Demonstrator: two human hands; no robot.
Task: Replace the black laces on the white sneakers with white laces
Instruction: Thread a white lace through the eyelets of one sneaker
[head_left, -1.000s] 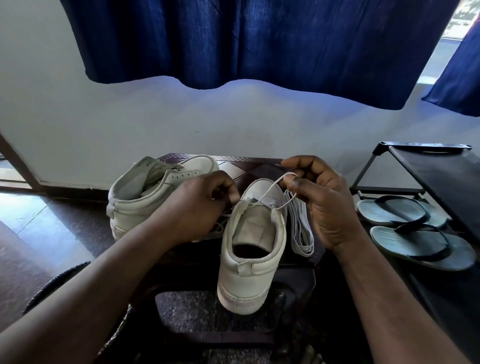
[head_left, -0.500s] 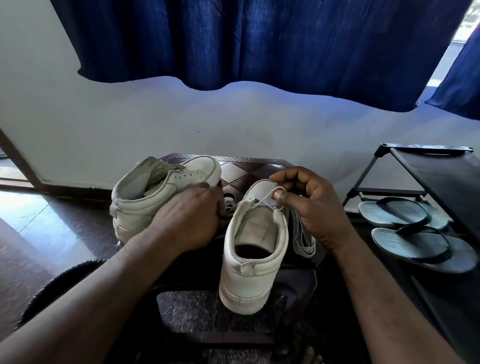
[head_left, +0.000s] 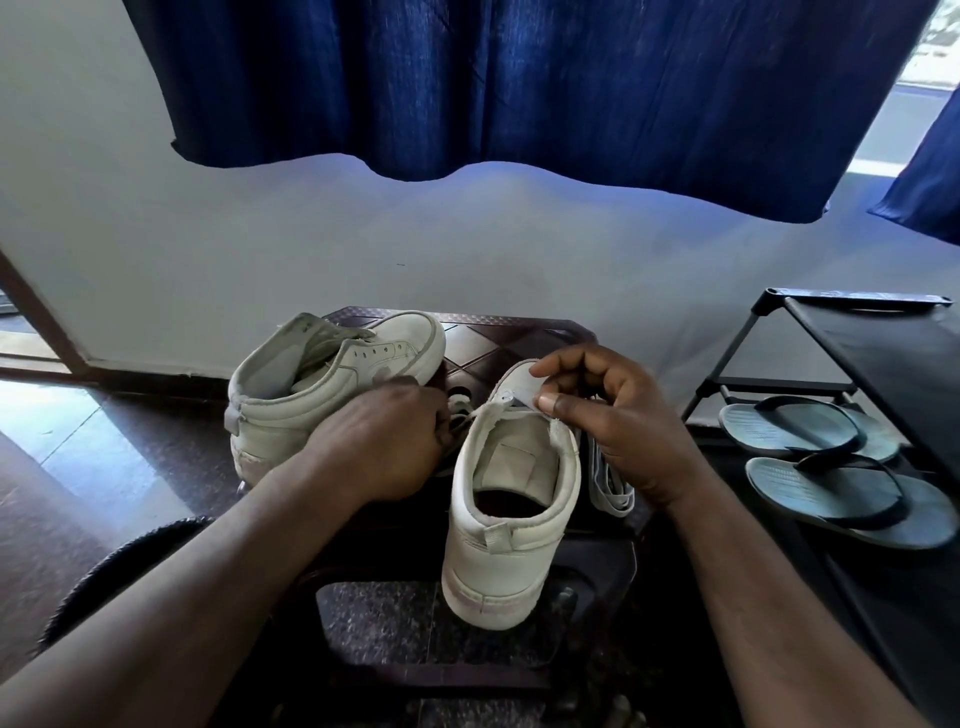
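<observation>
Two white sneakers stand on a dark stool (head_left: 498, 343). The near sneaker (head_left: 511, 519) points away from me, heel toward me, its tongue bare. My right hand (head_left: 608, 415) pinches a white lace at the sneaker's upper right eyelets, thumb and forefinger over the tongue. My left hand (head_left: 384, 441) sits at the sneaker's left side, fingers curled on the other white lace end (head_left: 462, 410). The second sneaker (head_left: 322, 384) lies on its side at the back left, without a lace. A folded white lace (head_left: 608, 483) lies under my right wrist. No black lace shows.
A black shoe rack (head_left: 872, 353) stands at the right with a pair of grey flip-flops (head_left: 831, 467) on its lower shelf. A blue curtain (head_left: 519, 83) hangs over the white wall behind. Polished floor (head_left: 67, 441) lies to the left.
My right hand has come down from a raised pull to the sneaker's tongue, and the lace loop that stood above the shoe is drawn in. The left hand stayed beside the shoe.
</observation>
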